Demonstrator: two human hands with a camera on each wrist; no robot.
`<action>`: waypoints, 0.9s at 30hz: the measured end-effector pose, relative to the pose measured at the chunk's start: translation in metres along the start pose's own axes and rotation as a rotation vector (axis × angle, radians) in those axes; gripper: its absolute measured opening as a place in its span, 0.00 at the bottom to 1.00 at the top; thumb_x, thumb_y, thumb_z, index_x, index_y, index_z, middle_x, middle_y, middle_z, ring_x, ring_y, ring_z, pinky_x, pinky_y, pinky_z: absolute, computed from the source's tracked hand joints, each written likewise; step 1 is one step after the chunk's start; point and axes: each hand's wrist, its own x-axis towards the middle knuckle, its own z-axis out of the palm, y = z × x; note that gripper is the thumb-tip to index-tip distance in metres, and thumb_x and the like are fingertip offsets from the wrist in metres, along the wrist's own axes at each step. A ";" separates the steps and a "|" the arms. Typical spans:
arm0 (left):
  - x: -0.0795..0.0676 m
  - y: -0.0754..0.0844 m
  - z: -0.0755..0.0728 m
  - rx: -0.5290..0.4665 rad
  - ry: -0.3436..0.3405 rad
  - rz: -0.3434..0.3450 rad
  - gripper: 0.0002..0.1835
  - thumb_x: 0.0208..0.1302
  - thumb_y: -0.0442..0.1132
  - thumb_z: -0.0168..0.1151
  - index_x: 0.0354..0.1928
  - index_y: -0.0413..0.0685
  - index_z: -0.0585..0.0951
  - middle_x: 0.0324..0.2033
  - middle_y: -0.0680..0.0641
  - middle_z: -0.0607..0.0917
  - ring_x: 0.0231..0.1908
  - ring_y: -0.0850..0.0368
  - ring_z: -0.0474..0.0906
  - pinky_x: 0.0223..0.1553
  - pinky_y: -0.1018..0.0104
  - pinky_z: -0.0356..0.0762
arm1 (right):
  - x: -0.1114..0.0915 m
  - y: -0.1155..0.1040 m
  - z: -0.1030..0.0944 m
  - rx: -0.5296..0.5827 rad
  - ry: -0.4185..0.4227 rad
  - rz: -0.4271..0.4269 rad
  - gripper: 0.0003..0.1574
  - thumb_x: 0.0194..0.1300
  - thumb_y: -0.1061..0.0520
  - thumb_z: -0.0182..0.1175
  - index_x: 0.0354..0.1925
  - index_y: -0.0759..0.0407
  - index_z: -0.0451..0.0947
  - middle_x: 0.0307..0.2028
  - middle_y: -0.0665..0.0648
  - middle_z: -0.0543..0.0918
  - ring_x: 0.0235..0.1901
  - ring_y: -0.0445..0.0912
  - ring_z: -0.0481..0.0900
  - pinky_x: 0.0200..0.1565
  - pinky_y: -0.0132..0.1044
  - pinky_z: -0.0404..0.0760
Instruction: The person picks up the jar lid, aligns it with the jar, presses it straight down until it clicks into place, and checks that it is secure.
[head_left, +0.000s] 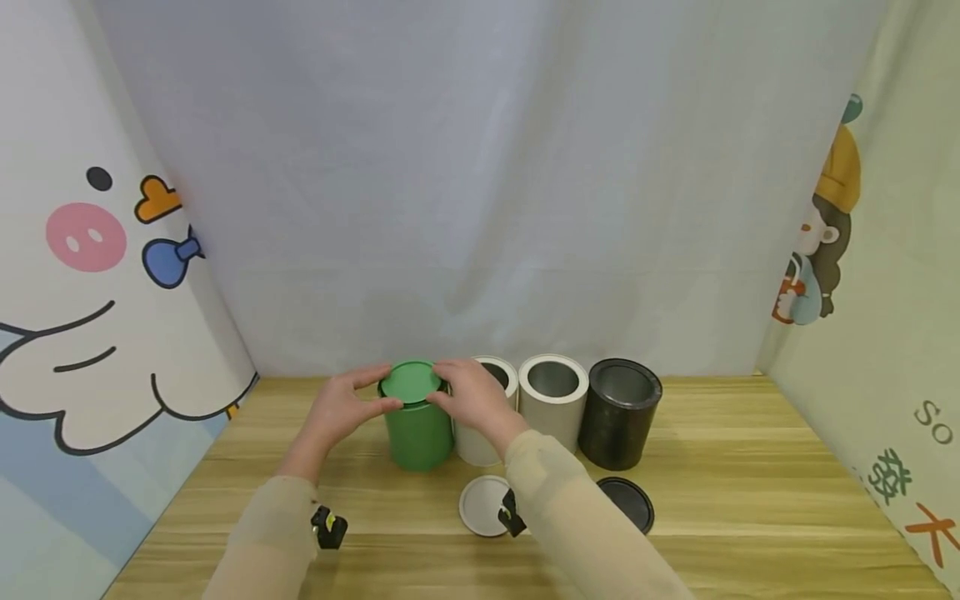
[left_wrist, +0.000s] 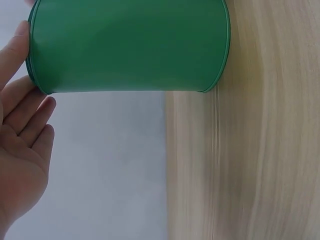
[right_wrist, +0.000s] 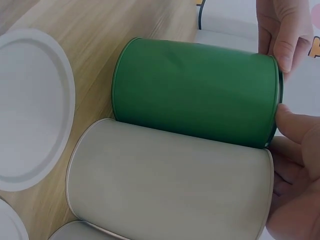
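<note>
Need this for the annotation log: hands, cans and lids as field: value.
left hand: on left edge of green lid
right hand: on its right edge
green can: upright, lid over top; fully seated unclear
white cans: two, upright, uncovered
black can: upright, uncovered, right end
loose lids: white lid, black lid on table

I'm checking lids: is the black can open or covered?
Open: the black can shows its inside, and a black lid lies on the table in front.
</note>
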 end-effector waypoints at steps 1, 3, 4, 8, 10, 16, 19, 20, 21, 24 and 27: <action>0.000 0.001 0.000 -0.001 -0.007 -0.006 0.37 0.57 0.53 0.74 0.66 0.44 0.76 0.64 0.40 0.76 0.66 0.37 0.66 0.63 0.38 0.66 | 0.000 0.000 0.000 -0.003 -0.001 0.001 0.28 0.69 0.50 0.63 0.63 0.59 0.76 0.63 0.57 0.76 0.64 0.53 0.71 0.66 0.43 0.68; 0.001 0.002 -0.001 -0.007 -0.021 -0.022 0.37 0.57 0.53 0.74 0.66 0.45 0.76 0.64 0.40 0.75 0.67 0.37 0.65 0.63 0.38 0.66 | 0.000 -0.001 -0.001 -0.002 -0.008 0.008 0.28 0.69 0.50 0.63 0.64 0.59 0.76 0.63 0.57 0.76 0.64 0.53 0.71 0.66 0.43 0.68; 0.001 0.002 -0.001 -0.011 -0.026 -0.030 0.37 0.57 0.54 0.73 0.66 0.45 0.76 0.65 0.40 0.75 0.67 0.37 0.64 0.63 0.38 0.66 | 0.000 -0.001 -0.001 -0.003 -0.010 0.009 0.28 0.69 0.50 0.63 0.64 0.59 0.76 0.63 0.57 0.76 0.64 0.53 0.71 0.66 0.43 0.69; 0.001 0.002 -0.002 -0.015 -0.036 -0.042 0.37 0.57 0.53 0.73 0.66 0.45 0.75 0.65 0.41 0.74 0.67 0.37 0.64 0.63 0.38 0.66 | 0.000 -0.001 -0.002 -0.004 -0.010 0.004 0.26 0.70 0.50 0.63 0.62 0.58 0.77 0.63 0.56 0.77 0.64 0.53 0.72 0.65 0.44 0.70; 0.001 0.002 -0.003 -0.014 -0.038 -0.042 0.37 0.57 0.53 0.73 0.66 0.45 0.75 0.65 0.41 0.74 0.68 0.37 0.64 0.64 0.38 0.66 | 0.001 -0.001 -0.001 -0.006 -0.006 -0.006 0.23 0.70 0.50 0.63 0.59 0.57 0.79 0.61 0.56 0.78 0.62 0.52 0.73 0.63 0.44 0.72; 0.000 0.002 -0.004 -0.001 -0.047 -0.037 0.37 0.57 0.53 0.73 0.67 0.45 0.75 0.65 0.40 0.75 0.67 0.37 0.64 0.63 0.38 0.66 | 0.002 0.000 0.000 -0.002 -0.003 -0.026 0.18 0.70 0.51 0.63 0.55 0.56 0.81 0.59 0.55 0.80 0.59 0.52 0.76 0.60 0.44 0.74; 0.000 0.003 -0.005 0.001 -0.049 -0.031 0.37 0.57 0.52 0.73 0.66 0.44 0.75 0.65 0.40 0.75 0.67 0.37 0.64 0.63 0.38 0.66 | 0.002 0.000 0.001 0.001 -0.004 -0.026 0.19 0.70 0.51 0.62 0.56 0.56 0.81 0.60 0.55 0.79 0.60 0.51 0.75 0.61 0.44 0.74; 0.001 0.003 -0.005 0.001 -0.051 -0.029 0.37 0.57 0.52 0.73 0.66 0.44 0.75 0.65 0.40 0.75 0.67 0.37 0.64 0.63 0.38 0.66 | 0.002 0.000 0.001 0.001 -0.004 -0.025 0.20 0.70 0.50 0.62 0.57 0.56 0.80 0.61 0.55 0.79 0.60 0.51 0.75 0.61 0.44 0.74; 0.001 0.003 -0.005 0.001 -0.053 -0.029 0.37 0.57 0.52 0.73 0.66 0.44 0.75 0.65 0.40 0.75 0.67 0.37 0.64 0.63 0.38 0.66 | 0.002 0.000 0.001 -0.002 -0.003 -0.027 0.19 0.70 0.50 0.62 0.55 0.56 0.81 0.60 0.55 0.79 0.60 0.51 0.75 0.61 0.44 0.74; 0.001 0.004 -0.006 0.001 -0.061 -0.030 0.37 0.58 0.52 0.73 0.66 0.44 0.76 0.65 0.41 0.74 0.67 0.37 0.64 0.64 0.38 0.66 | 0.002 0.001 0.001 -0.008 -0.004 -0.025 0.20 0.70 0.50 0.62 0.57 0.56 0.80 0.61 0.55 0.78 0.61 0.52 0.75 0.62 0.44 0.73; 0.000 0.005 -0.007 0.010 -0.068 -0.030 0.36 0.58 0.53 0.73 0.66 0.45 0.76 0.66 0.42 0.74 0.68 0.37 0.63 0.64 0.38 0.65 | 0.002 0.000 0.002 -0.020 -0.006 -0.023 0.21 0.70 0.49 0.62 0.57 0.56 0.80 0.62 0.56 0.77 0.61 0.52 0.74 0.63 0.44 0.73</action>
